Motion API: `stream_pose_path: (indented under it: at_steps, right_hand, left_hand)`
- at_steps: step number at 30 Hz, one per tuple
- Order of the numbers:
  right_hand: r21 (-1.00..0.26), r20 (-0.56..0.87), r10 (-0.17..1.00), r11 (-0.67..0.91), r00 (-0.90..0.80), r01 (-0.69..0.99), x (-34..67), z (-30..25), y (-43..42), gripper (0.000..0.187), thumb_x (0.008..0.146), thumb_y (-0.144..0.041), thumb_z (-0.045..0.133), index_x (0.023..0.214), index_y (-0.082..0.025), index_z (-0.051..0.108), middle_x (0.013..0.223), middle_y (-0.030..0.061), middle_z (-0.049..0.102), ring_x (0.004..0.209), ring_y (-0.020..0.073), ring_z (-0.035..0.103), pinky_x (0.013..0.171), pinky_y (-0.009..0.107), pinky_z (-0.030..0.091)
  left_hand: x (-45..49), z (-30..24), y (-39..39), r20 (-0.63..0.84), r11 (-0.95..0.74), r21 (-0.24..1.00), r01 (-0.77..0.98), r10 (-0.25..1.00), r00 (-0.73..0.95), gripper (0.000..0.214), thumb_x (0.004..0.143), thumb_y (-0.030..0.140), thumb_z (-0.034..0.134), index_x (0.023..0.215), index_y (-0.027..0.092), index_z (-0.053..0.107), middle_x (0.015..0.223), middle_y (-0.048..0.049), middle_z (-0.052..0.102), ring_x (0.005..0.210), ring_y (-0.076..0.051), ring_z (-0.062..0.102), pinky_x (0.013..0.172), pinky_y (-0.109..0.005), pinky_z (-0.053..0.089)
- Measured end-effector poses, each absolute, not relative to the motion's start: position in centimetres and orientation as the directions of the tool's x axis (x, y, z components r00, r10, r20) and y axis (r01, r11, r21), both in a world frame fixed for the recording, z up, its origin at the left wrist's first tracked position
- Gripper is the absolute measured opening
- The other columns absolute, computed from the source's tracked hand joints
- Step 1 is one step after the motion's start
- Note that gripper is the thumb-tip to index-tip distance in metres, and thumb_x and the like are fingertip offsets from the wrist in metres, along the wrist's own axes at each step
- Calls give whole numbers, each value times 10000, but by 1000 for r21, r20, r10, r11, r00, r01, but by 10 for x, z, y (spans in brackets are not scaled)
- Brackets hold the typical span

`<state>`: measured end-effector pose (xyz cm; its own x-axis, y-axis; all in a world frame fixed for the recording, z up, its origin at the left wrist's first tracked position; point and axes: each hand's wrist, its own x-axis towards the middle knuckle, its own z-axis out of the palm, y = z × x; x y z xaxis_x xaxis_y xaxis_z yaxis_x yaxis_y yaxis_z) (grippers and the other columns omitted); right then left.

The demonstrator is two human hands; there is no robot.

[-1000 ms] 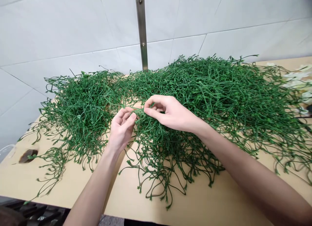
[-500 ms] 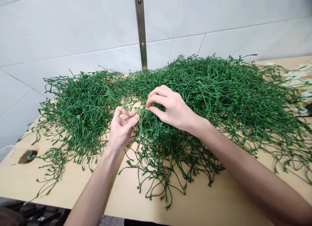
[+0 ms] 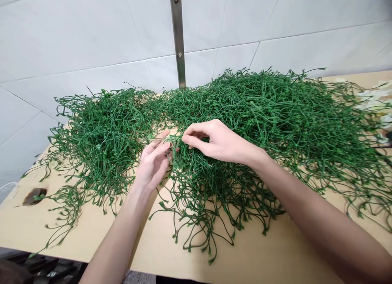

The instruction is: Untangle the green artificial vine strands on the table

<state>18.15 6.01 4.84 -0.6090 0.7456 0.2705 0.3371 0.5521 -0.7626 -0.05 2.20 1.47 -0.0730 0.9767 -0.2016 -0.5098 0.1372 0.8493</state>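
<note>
A large tangled heap of thin green artificial plant stems (image 3: pixel 263 112), tipped with small leafy ends, covers much of the wooden table (image 3: pixel 171 243). At the middle of the heap, my left hand (image 3: pixel 153 161) has its fingers loosely stretched around a few paler green plastic stems (image 3: pixel 174 151) at the fingertips. Just right of it, my right hand (image 3: pixel 217 141) pinches thumb and forefinger together at the same stems. The exact part between those fingertips is too small to make out.
A second clump of stems (image 3: pixel 104 141) lies to the left, near a round hole (image 3: pixel 34 196) in the tabletop. A metal bracket (image 3: pixel 178 39) is fixed to the tiled wall (image 3: pixel 92 30) behind. White artificial flowers (image 3: pixel 378 96) lie at the far right.
My left hand's fingers have straightened and loosened from a tighter pinch. My right hand has lowered slightly, its fingers closer together. The heap has barely shifted.
</note>
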Motion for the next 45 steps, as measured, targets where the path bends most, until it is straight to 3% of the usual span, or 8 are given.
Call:
stream_pose_path:
  at_steps: [8,12,16,21,30,35,39,45]
  right_hand:
    - [-726,274,749,572,-603,381,174,42,59,193,861,-264,569,786,-132,688,729,24,661,647,106,528,647,243,389]
    - [-793,243,759,514,-604,327,172,43,58,160,836,-232,566,742,-133,649,694,-2,612,624,91,489,633,234,373]
    - [-850,185,767,439,-614,292,171,43,59,191,835,-249,561,686,-140,606,622,-38,515,588,74,430,610,228,344]
    - [-925,84,749,305,-658,229,173,43,60,195,862,-261,514,739,-143,608,587,-43,521,541,75,424,532,223,312]
    - [-874,136,735,404,-665,268,171,41,59,162,836,-239,554,779,-129,658,729,2,624,681,103,529,677,239,394]
    - [-876,86,787,353,-611,330,167,37,60,222,800,-197,486,644,-134,630,608,-23,568,594,89,462,599,240,332]
    - [-882,156,836,358,-527,307,161,30,58,205,715,-209,530,526,-142,567,505,-43,483,537,78,410,561,236,299]
    - [-853,224,837,416,-498,315,157,21,56,168,689,-191,537,526,-151,528,521,-42,477,552,83,414,564,232,302]
  left_hand:
    - [0,14,20,-201,163,842,-514,980,-18,169,584,115,791,723,161,708,672,14,664,641,-98,607,602,-202,480]
    - [2,8,19,-108,61,887,-459,991,-76,206,580,226,853,691,147,699,683,19,648,629,-79,587,613,-196,486]
    - [3,5,19,-38,-17,925,-379,990,-136,279,514,205,895,713,161,704,667,29,663,574,-62,574,580,-182,477]
    - [-1,8,18,-23,-1,949,-316,997,-73,274,576,228,872,784,184,700,645,31,652,560,-67,567,538,-170,454]
    - [2,10,17,-73,59,953,-299,997,-36,279,568,296,879,705,186,662,574,51,594,508,-56,494,495,-165,399]
    - [0,3,19,0,-20,970,-241,996,-86,276,569,229,876,801,190,731,705,21,680,606,-74,577,620,-190,484]
    - [0,0,18,19,-29,982,-186,998,-54,215,624,227,842,822,195,763,809,-13,726,713,-108,622,710,-226,502]
    - [1,-2,19,-85,79,958,-275,996,-11,233,570,221,861,781,180,768,756,-16,722,698,-112,622,700,-223,493]
